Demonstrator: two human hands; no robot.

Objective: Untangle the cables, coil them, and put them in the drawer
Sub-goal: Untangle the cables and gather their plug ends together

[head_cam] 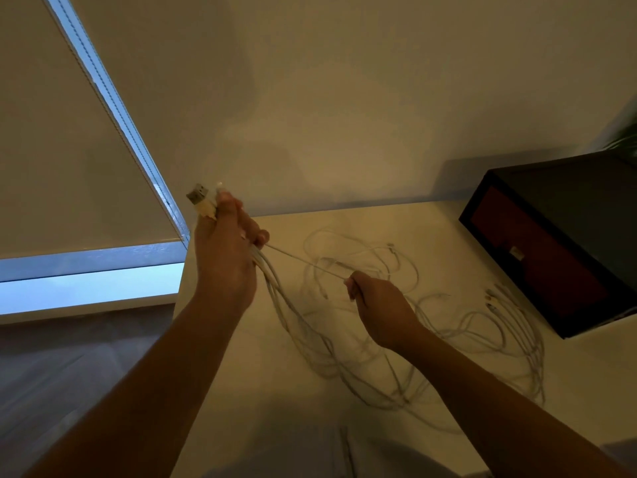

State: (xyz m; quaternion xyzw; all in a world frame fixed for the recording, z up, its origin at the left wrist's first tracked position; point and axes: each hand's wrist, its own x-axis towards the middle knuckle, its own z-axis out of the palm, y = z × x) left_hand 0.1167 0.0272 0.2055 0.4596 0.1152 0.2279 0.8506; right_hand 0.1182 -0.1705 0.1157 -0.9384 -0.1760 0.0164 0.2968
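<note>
A bundle of white cable ends (pixel 275 288) is being gripped in the left hand (pixel 224 257), fingers curled tight round it, with the USB plugs (pixel 198 196) sticking out of the fist toward 11 o'clock. The hand is being held raised above the near-left corner of the worktop (pixel 344 215).

One thin strand (pixel 303 262) is being pinched between thumb and fingertips of the right hand (pixel 375 305), the remaining fingers being curled in. This strand is being stretched straight between the two hands, its long axis running from the left fist toward 4 o'clock.

The tangle of white cables (pixel 396 339) is lying loose on the worktop, spreading from 12 o'clock round to 5 o'clock of the right hand, with the bundle trailing down into it at 5 o'clock of the left hand. A second cluster of plugs (pixel 493 298) is lying at 3 o'clock of the right hand, just beside the dark drawer unit (pixel 551 243), which is standing at 2 o'clock; its red-brown front appears closed.

The right hand is the nearer one to the tangle and to the drawer. The next pull is judged to depend on the strand being drawn along its own line toward 4 o'clock, away from the anchoring left fist.
</note>
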